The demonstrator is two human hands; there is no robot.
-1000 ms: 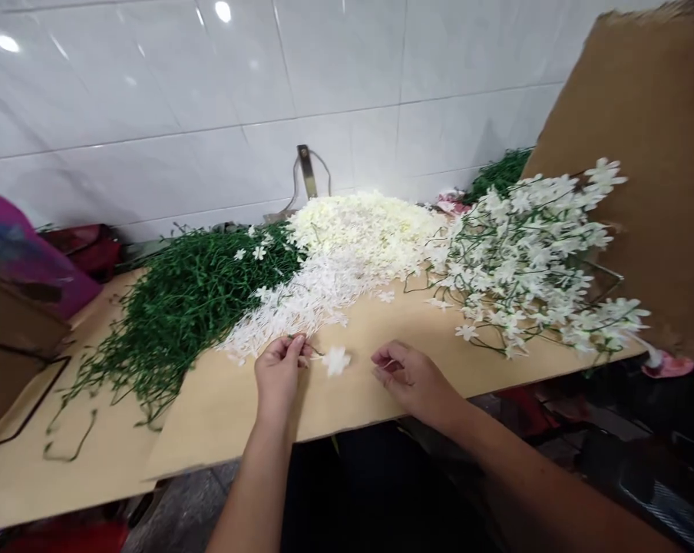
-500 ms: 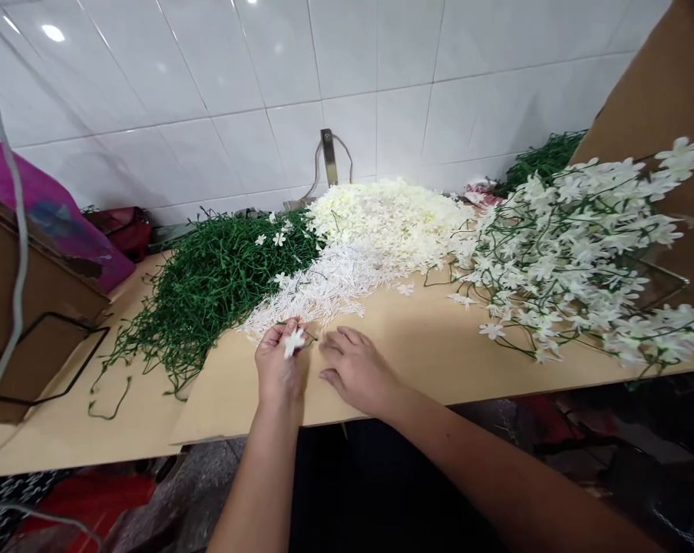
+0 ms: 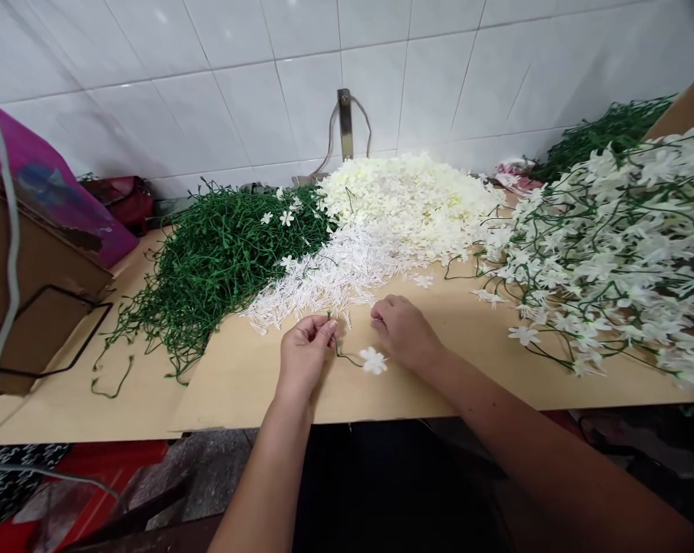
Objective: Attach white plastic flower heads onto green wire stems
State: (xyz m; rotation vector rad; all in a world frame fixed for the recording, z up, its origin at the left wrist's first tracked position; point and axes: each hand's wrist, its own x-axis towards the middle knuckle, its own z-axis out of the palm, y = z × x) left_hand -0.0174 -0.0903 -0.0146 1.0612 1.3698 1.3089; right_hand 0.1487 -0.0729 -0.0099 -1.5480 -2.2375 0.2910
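Note:
My left hand pinches a thin green artificial flower stem near its upper tip. At the other end of that stem a white artificial flower hangs to the right, between my hands. My right hand has its fingers curled together, a little above and right of the flower; what is in them, if anything, is hidden. Just beyond both hands lies a heap of thin white stamen-like pieces. Behind it is a large mound of pale yellow-white petals.
A tangled pile of green stems lies to the left. At the right, assembled white flowers are heaped on the cardboard-covered table. A cardboard box with a black wire frame stands far left. A tiled wall closes off the back.
The view has shifted. My left hand now holds the stem upright, with its flower swung out to the right. My right hand has moved away, and its fingers have curled closed.

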